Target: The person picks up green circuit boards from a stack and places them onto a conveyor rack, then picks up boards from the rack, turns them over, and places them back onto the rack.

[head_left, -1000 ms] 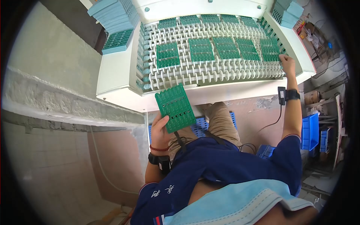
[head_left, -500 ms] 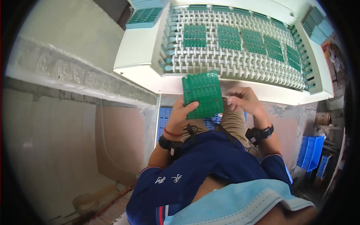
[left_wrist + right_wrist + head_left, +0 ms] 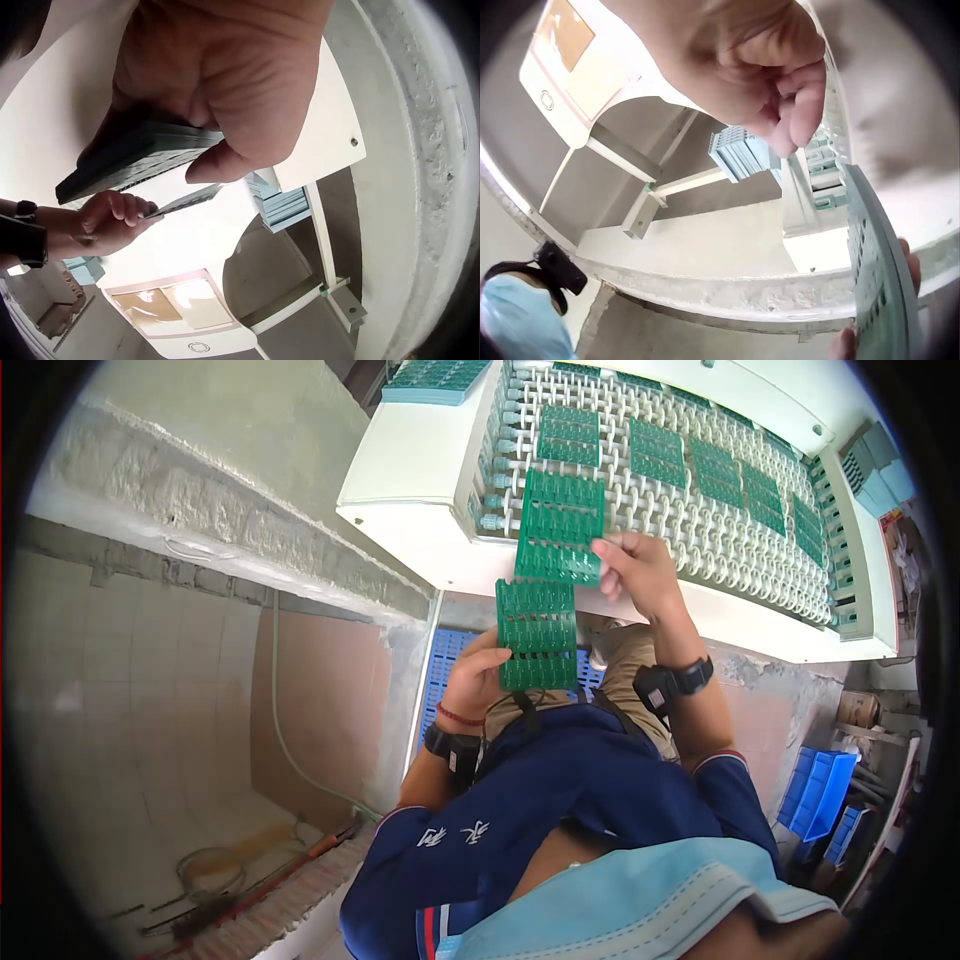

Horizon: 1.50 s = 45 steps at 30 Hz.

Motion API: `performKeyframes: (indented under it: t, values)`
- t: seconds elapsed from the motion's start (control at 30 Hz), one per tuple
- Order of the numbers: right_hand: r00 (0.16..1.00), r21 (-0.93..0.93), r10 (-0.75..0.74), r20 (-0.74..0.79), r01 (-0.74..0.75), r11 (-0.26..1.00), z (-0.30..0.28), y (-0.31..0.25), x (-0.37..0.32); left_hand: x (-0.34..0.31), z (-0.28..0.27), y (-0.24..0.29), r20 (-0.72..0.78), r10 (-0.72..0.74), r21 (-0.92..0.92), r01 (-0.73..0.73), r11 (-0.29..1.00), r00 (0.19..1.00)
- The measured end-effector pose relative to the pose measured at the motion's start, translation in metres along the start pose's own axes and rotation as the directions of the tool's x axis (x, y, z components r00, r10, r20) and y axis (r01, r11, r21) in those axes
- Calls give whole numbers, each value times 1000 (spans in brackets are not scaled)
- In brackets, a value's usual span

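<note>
My left hand [image 3: 472, 678] grips a stack of green circuit boards [image 3: 537, 635] by its left side, thumb on top. The left wrist view shows the stack [image 3: 142, 154] edge-on beneath the palm. Between thumb and fingers, my right hand [image 3: 645, 575] pinches the lower right edge of a single green board [image 3: 560, 520], held just beyond the stack and over the conveyor's front left. That board [image 3: 184, 201] looks thin in the left wrist view. In the right wrist view my right hand [image 3: 757, 75] has curled fingers, and its board cannot be made out.
A conveyor of white wheels [image 3: 690, 520] carries a row of several green boards [image 3: 656, 452], with more behind. Blue-green racks [image 3: 430, 382] stand on the machine's left end, others [image 3: 880, 475] on its right. Blue crates [image 3: 818, 792] sit at the lower right.
My right hand has come from the conveyor's right end to the stack and now holds one board beyond it. The stack stays in my left hand. The head view has shifted.
</note>
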State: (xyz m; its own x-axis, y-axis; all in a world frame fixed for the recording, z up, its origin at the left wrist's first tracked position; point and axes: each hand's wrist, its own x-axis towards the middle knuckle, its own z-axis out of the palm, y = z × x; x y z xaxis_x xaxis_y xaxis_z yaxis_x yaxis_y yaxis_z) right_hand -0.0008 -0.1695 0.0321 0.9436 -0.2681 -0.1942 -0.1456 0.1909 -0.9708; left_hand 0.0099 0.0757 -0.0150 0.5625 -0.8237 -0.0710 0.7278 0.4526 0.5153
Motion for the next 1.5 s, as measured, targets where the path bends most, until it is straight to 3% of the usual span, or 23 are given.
performKeyframes:
  t: [0.1,0.23,0.37,0.43,0.47,0.53,0.6,0.63,0.77,0.83,0.9,1.03,1.1,1.2,1.27,1.3,1.33,1.4,1.47,1.5]
  values:
    - [987,-285,-48,-153,2,959,2,-1,16,-5,-3,-5,-85,39,132,-27,991,996]
    - [965,-255,-93,-245,28,966,-26,-6,3,-11,6,-3,-97,83,144,-69,987,992]
    - [940,-319,-124,-317,17,948,-63,-6,-15,-3,3,2,-34,23,164,-18,986,999]
    - [845,-688,-366,-390,-3,726,-70,-7,-27,7,7,1,11,-7,190,4,982,1000]
    - [840,-687,-367,-399,-9,726,-70,-8,-36,12,11,0,-7,-1,219,2,976,1000]
    - [917,-531,-206,-341,-7,847,-61,-8,-53,23,19,-2,-21,0,248,5,969,1000]
    - [995,-223,15,-99,-37,974,-47,-2,-65,36,27,-7,-66,34,292,-14,956,997]
    - [998,-158,36,48,-28,987,-44,9,-69,42,33,-9,-57,26,295,-8,955,998]
    - [999,-97,38,-28,-41,994,-51,21,-73,55,40,-20,-18,59,259,-52,964,998]
    - [983,-63,-42,-178,32,998,-70,10,-70,55,40,-20,2,49,270,-48,962,999]
    - [944,-131,-153,-294,119,984,-98,1,-61,52,45,-20,-5,42,275,-39,961,999]
    - [862,-421,-202,-465,-15,907,-149,-8,-40,44,40,-18,-6,5,172,-4,985,1000]
    - [810,-570,-276,-518,-86,817,-173,-9,-39,40,44,-13,-41,-28,14,28,1000,999]
    - [729,-619,-378,-570,-80,781,-212,-16,-51,32,37,-9,33,-46,36,45,998,998]
    - [708,-677,-373,-599,-200,709,-230,-24,-63,30,33,-9,19,-31,71,29,997,999]
    - [681,-744,-392,-619,-346,572,-235,-27,-68,31,31,-9,9,-16,108,15,994,1000]
    - [676,-743,-396,-622,-350,571,-234,-26,-72,34,28,-10,15,-19,106,18,994,1000]
    - [575,-817,-585,-572,-339,466,-223,-20,-81,40,24,-12,35,-28,158,23,987,999]
    - [685,-780,-504,-526,-151,608,-206,-5,-82,45,29,-17,4,-11,188,10,982,1000]
    - [772,-703,-366,-520,-143,697,-185,-3,-83,48,33,-20,-27,9,223,-3,975,1000]
